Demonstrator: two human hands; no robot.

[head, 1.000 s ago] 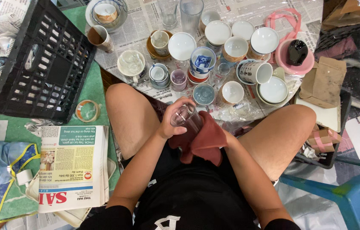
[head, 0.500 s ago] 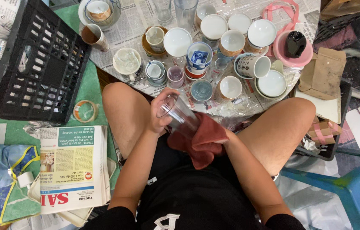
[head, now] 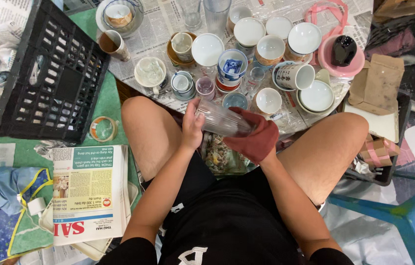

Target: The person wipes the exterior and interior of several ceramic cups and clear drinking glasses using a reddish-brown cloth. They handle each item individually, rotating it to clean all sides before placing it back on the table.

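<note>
The newspaper-covered floor spread [head: 168, 19] is packed with ceramic cups and bowls up to its near edge, just beyond the knees. Above the lap, the left hand [head: 191, 128] grips the base of a clear ribbed drinking glass [head: 223, 120]; the right hand [head: 259, 142], wrapped in a dark red cloth [head: 254, 137], closes around its other end. A slip could drop it onto the white cup [head: 268, 100] below.
</note>
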